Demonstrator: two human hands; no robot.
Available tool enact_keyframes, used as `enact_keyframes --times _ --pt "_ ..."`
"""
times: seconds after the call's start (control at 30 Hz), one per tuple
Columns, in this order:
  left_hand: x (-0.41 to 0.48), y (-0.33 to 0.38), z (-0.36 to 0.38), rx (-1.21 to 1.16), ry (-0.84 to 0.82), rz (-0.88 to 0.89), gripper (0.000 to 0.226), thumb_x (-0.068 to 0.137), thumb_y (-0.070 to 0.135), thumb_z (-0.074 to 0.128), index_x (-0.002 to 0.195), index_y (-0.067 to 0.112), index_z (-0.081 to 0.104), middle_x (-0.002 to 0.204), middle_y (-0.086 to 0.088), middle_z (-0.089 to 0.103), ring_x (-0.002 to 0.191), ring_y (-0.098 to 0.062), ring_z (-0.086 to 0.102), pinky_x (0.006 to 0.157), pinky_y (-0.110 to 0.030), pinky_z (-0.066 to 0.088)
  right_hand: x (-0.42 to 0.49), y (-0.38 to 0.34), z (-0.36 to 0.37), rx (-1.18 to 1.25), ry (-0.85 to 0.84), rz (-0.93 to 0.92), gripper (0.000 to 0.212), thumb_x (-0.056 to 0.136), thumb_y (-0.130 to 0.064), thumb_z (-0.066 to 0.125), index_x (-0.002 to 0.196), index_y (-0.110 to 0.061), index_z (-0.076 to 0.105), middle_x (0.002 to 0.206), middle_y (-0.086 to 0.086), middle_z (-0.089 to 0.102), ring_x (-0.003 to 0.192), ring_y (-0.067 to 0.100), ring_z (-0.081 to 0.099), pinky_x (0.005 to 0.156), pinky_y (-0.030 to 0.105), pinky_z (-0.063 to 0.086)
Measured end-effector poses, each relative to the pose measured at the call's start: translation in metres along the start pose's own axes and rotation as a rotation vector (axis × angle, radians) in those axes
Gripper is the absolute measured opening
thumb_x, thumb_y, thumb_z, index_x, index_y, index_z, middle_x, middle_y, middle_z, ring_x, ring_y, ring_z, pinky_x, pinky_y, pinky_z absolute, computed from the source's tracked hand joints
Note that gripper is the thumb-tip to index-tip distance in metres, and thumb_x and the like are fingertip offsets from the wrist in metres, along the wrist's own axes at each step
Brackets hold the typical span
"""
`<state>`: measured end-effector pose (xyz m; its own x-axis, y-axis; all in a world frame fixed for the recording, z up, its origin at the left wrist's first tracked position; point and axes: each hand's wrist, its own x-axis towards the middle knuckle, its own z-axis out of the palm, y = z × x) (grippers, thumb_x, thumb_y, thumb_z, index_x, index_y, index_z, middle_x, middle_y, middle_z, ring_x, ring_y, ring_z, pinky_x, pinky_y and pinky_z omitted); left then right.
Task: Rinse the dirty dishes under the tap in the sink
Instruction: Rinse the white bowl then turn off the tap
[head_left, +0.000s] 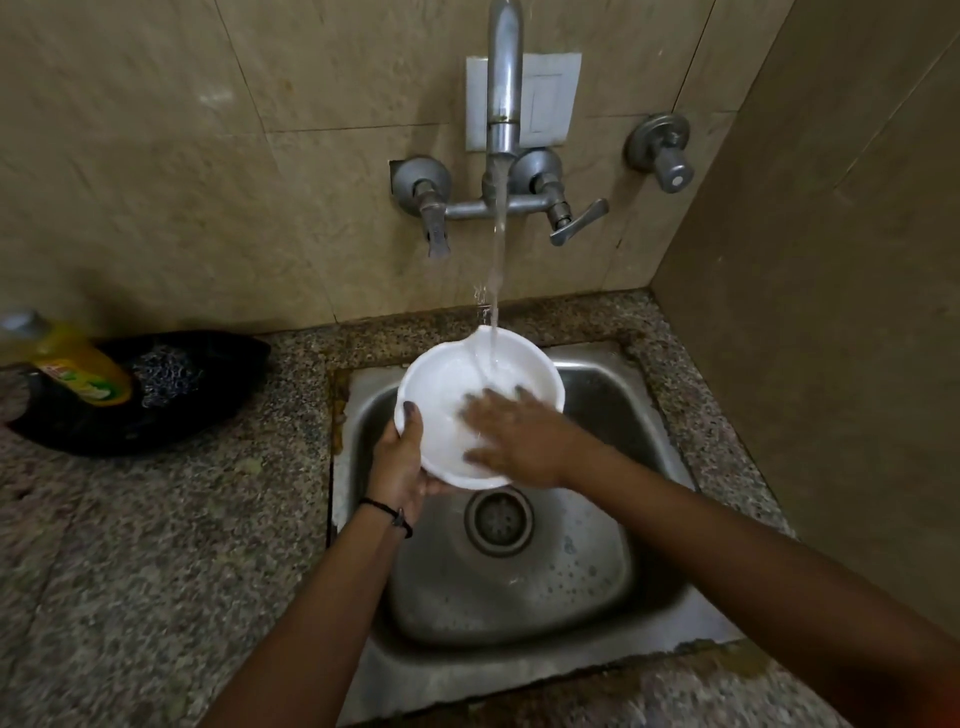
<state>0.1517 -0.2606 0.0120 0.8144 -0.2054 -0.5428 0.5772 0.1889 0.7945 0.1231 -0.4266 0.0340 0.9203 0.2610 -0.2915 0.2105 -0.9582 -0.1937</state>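
Note:
A white bowl (441, 384) is held tilted over the steel sink (597, 571), under a running stream of water from the wall tap (505, 104). My left hand (400, 462) grips the bowl's near-left rim, thumb on the inside edge. My right hand (514, 436) lies flat inside the bowl with fingers spread, pressed against its wet inner surface. The water lands on the bowl's far side, just beyond my right fingertips.
A yellow dish-soap bottle (78, 369) and a steel scrubber (166, 374) rest in a black tray (156, 415) on the granite counter (156, 545) at the left. The sink drain (498, 522) lies below the bowl. Tap handles (576, 218) and a side valve (670, 166) project from the tiled wall.

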Motion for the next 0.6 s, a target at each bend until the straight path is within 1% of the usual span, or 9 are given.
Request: enact_keyframes --times 0.07,0.17,0.23,0.3,0.37,0.4,0.5,0.53,0.6 --pt "-0.001 0.001 0.005 0.007 -0.005 -0.007 0.043 0.095 0.051 0.044 0.131 0.028 0.050 0.118 -0.005 0.065 0.097 -0.028 0.066 0.061 -0.052 0.058 0.007 0.007 0.000 -0.001 0.075 0.205 0.071 0.098 -0.050 0.030 0.152 -0.012 0.001 0.159 0.011 -0.008 0.147 0.024 -0.008 0.118 0.038 -0.006" --pt "-0.002 0.000 0.016 0.022 -0.041 -0.035 0.044 0.095 0.052 0.042 0.130 0.027 0.053 0.110 -0.003 0.069 0.091 -0.025 0.070 0.061 -0.050 0.059 0.029 -0.018 0.005 0.149 0.189 0.274 0.071 0.100 -0.044 0.029 0.150 -0.007 -0.004 0.157 0.018 -0.013 0.145 0.030 -0.013 0.117 0.042 -0.007" --pt "-0.001 -0.001 0.019 0.050 -0.025 -0.028 0.047 0.093 0.056 0.042 0.125 0.025 0.057 0.107 -0.003 0.072 0.088 -0.026 0.072 0.061 -0.048 0.058 0.032 -0.038 0.005 0.233 0.220 0.190 0.064 0.102 -0.034 0.030 0.150 -0.003 0.002 0.158 0.019 -0.004 0.146 0.030 -0.007 0.119 0.043 -0.004" --pt "0.004 -0.003 0.015 0.076 0.037 -0.018 0.056 0.089 0.061 0.044 0.125 0.021 0.060 0.106 -0.004 0.072 0.086 -0.023 0.072 0.060 -0.042 0.059 0.021 -0.052 0.007 0.232 0.229 -0.023 0.056 0.100 -0.021 0.036 0.148 0.000 0.016 0.156 0.019 0.016 0.146 0.028 0.009 0.120 0.038 0.002" --pt "0.009 -0.002 0.005 0.061 0.104 0.003 0.062 0.088 0.062 0.045 0.128 0.017 0.057 0.110 -0.008 0.070 0.083 -0.024 0.071 0.059 -0.035 0.057 -0.001 -0.054 0.015 0.288 0.177 -0.142 0.052 0.099 -0.021 0.039 0.148 -0.008 0.025 0.153 0.013 0.029 0.143 0.023 0.023 0.120 0.035 0.009" --pt "0.011 -0.001 -0.001 0.068 0.122 0.016 0.065 0.086 0.064 0.046 0.132 0.018 0.053 0.116 -0.009 0.068 0.088 -0.027 0.069 0.064 -0.039 0.059 -0.011 -0.046 0.018 0.265 0.144 -0.163 0.050 0.100 -0.024 0.039 0.148 -0.011 0.028 0.152 0.010 0.032 0.142 0.021 0.027 0.119 0.035 0.013" --pt "0.012 0.003 -0.011 0.091 0.105 0.028 0.056 0.088 0.062 0.046 0.134 0.030 0.048 0.123 -0.004 0.061 0.104 -0.034 0.062 0.072 -0.063 0.055 -0.032 -0.009 0.020 -0.110 0.157 -0.208 0.047 0.090 -0.033 0.058 0.135 -0.018 0.052 0.139 0.007 0.052 0.131 0.023 0.046 0.114 0.045 0.022" --pt "0.011 0.004 -0.012 0.095 0.079 0.028 0.049 0.090 0.060 0.044 0.131 0.033 0.048 0.122 -0.003 0.060 0.104 -0.034 0.061 0.071 -0.064 0.054 -0.036 0.004 0.015 -0.277 0.167 -0.187 0.046 0.080 -0.035 0.070 0.123 -0.020 0.063 0.129 0.008 0.061 0.123 0.027 0.054 0.109 0.055 0.027" --pt "0.011 0.004 -0.012 0.087 0.031 0.013 0.042 0.092 0.057 0.043 0.126 0.035 0.051 0.121 -0.001 0.061 0.104 -0.031 0.061 0.072 -0.060 0.055 -0.041 0.024 0.008 -0.446 0.209 -0.107 0.042 0.066 -0.040 0.081 0.102 -0.022 0.072 0.116 0.009 0.068 0.117 0.031 0.059 0.097 0.073 0.023"
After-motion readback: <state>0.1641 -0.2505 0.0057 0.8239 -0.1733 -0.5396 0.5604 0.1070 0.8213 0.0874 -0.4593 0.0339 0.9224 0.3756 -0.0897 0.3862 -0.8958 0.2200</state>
